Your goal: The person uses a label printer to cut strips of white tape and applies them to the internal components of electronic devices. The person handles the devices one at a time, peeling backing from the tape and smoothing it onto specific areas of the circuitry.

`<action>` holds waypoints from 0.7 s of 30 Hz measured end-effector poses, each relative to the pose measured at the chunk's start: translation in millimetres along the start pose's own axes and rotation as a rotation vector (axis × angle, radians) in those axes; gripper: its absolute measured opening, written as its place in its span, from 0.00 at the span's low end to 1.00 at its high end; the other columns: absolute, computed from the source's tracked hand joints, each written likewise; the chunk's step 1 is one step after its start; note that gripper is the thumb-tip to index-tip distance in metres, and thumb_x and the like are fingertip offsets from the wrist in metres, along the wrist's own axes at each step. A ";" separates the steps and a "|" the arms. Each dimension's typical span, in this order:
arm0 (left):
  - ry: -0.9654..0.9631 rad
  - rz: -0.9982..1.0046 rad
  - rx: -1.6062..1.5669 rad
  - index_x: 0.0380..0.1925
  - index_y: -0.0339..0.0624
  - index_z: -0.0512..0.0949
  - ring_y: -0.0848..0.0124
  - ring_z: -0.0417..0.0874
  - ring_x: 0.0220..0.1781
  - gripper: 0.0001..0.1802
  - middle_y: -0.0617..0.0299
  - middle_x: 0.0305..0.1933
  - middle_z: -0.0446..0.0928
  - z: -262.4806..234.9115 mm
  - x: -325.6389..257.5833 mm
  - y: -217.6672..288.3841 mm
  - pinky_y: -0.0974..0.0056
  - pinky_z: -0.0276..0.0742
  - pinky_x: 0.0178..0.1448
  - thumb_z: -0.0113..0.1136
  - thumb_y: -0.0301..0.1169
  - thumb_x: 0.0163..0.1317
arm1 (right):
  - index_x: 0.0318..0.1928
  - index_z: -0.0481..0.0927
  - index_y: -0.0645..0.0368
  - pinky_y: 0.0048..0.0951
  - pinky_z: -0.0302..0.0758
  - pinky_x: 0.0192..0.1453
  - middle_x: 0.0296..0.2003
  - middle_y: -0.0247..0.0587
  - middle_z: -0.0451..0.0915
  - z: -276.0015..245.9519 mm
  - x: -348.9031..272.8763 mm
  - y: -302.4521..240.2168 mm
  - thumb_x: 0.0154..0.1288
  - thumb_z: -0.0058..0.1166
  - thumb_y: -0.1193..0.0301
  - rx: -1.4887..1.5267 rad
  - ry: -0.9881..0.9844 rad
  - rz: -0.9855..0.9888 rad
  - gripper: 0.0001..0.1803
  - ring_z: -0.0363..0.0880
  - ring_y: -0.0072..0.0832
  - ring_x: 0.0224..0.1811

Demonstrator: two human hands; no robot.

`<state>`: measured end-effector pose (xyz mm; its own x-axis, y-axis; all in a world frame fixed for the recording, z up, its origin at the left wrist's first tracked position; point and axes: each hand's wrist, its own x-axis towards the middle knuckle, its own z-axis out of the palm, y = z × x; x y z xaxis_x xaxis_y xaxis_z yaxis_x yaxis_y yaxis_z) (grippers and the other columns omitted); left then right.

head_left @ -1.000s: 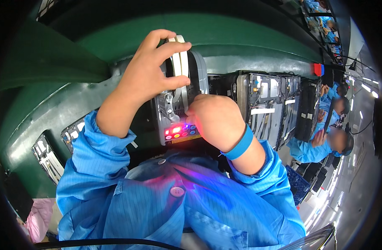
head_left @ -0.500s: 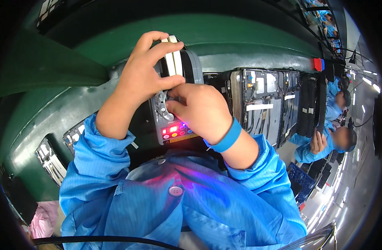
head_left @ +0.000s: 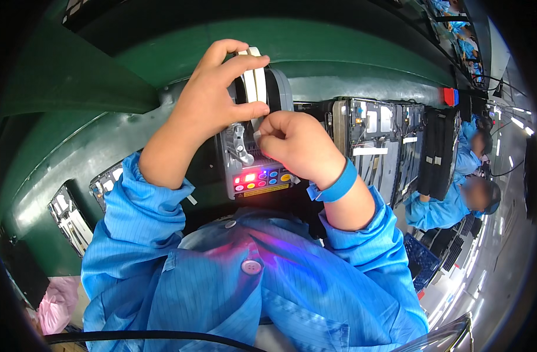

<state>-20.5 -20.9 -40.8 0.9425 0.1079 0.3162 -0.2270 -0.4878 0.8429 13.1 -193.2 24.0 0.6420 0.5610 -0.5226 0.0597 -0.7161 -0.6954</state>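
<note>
A grey tape dispenser (head_left: 281,88) stands on the bench in front of me, with a lit red display and coloured buttons (head_left: 258,180) on its near face. Two narrow white tape rolls (head_left: 254,82) sit side by side at its far end. My left hand (head_left: 213,94) grips the rolls, thumb on the near side and fingers over the far edge. Close by, my right hand (head_left: 295,141) is closed in a pinch beside the metal feed part (head_left: 240,144). A small whitish bit, apparently a tape end (head_left: 257,135), shows at its fingertips.
Right of the dispenser stand several black-framed panels (head_left: 371,151) with white strips. More panels (head_left: 69,217) lie at the left on the green bench. A red and blue block (head_left: 450,96) sits at the far right. Co-workers in blue sleeves (head_left: 432,211) work beyond the panels.
My right hand has drawn back to the right from the metal feed part, uncovering more of it. The left hand stays on the rolls. The view has shifted slightly.
</note>
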 end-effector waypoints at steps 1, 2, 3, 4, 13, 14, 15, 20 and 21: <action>0.000 0.001 0.005 0.49 0.47 0.78 0.57 0.68 0.60 0.34 0.54 0.56 0.67 0.1 0.0 0.2 0.59 0.65 0.61 0.73 0.33 0.34 | 0.28 0.80 0.62 0.38 0.75 0.36 0.25 0.48 0.80 2.1 0.2 1.4 0.49 0.56 0.68 -0.011 0.007 -0.023 0.10 0.79 0.44 0.29; 0.001 0.002 0.011 0.49 0.47 0.78 0.57 0.68 0.60 0.34 0.54 0.56 0.67 0.1 -0.1 0.4 0.59 0.65 0.61 0.73 0.33 0.34 | 0.29 0.81 0.62 0.38 0.75 0.37 0.25 0.48 0.80 6.2 1.1 3.7 0.49 0.56 0.68 -0.021 0.015 -0.046 0.10 0.79 0.44 0.29; 0.001 0.003 0.016 0.49 0.47 0.78 0.57 0.68 0.60 0.34 0.54 0.56 0.67 0.2 -0.1 0.5 0.59 0.65 0.61 0.73 0.33 0.34 | 0.29 0.81 0.62 0.37 0.75 0.37 0.25 0.48 0.80 8.9 1.6 4.9 0.49 0.56 0.68 -0.032 0.023 -0.069 0.10 0.80 0.44 0.30; 0.011 0.007 0.023 0.49 0.49 0.78 0.57 0.69 0.59 0.34 0.55 0.56 0.67 0.4 -0.1 0.4 0.59 0.67 0.60 0.74 0.33 0.34 | 0.29 0.81 0.62 0.38 0.75 0.37 0.26 0.48 0.80 9.4 1.7 4.2 0.48 0.56 0.69 -0.020 0.004 -0.060 0.10 0.80 0.44 0.30; 0.026 0.019 0.041 0.49 0.52 0.77 0.57 0.71 0.57 0.34 0.58 0.55 0.67 1.0 -1.1 -0.7 0.58 0.70 0.57 0.75 0.34 0.34 | 0.28 0.83 0.56 0.40 0.76 0.39 0.27 0.46 0.81 5.5 -2.7 2.8 0.48 0.55 0.71 -0.243 -0.085 -0.121 0.07 0.80 0.43 0.33; 0.027 0.018 0.043 0.49 0.52 0.77 0.57 0.71 0.57 0.34 0.58 0.55 0.67 0.6 -1.3 -1.0 0.58 0.70 0.58 0.75 0.34 0.34 | 0.28 0.83 0.56 0.40 0.76 0.40 0.27 0.46 0.81 5.5 -3.2 1.1 0.48 0.54 0.71 -0.289 -0.080 -0.128 0.06 0.80 0.43 0.34; 0.028 0.018 0.045 0.49 0.51 0.77 0.57 0.71 0.57 0.34 0.58 0.55 0.67 0.3 -1.6 -1.4 0.58 0.70 0.58 0.75 0.34 0.34 | 0.28 0.83 0.56 0.41 0.76 0.40 0.27 0.46 0.81 5.9 -3.3 0.3 0.48 0.54 0.71 -0.335 -0.074 -0.135 0.06 0.80 0.43 0.34; 0.029 0.030 0.040 0.49 0.52 0.78 0.57 0.71 0.57 0.34 0.58 0.55 0.67 1.3 -0.5 -0.8 0.58 0.70 0.58 0.75 0.33 0.34 | 0.28 0.83 0.56 0.40 0.76 0.38 0.26 0.45 0.80 7.3 -5.5 1.6 0.48 0.54 0.72 -0.429 -0.036 -0.188 0.07 0.80 0.43 0.32; 0.030 0.032 0.040 0.49 0.52 0.78 0.57 0.71 0.57 0.34 0.58 0.55 0.67 1.4 -0.4 -0.6 0.58 0.70 0.58 0.75 0.33 0.34 | 0.27 0.82 0.55 0.42 0.75 0.40 0.27 0.46 0.80 7.2 -5.8 1.1 0.48 0.53 0.71 -0.428 -0.034 -0.185 0.06 0.80 0.45 0.34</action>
<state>-20.3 -21.9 -42.0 0.9271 0.1171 0.3560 -0.2463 -0.5257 0.8142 3.9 -194.3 22.7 0.5656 0.7036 -0.4302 0.4852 -0.7057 -0.5163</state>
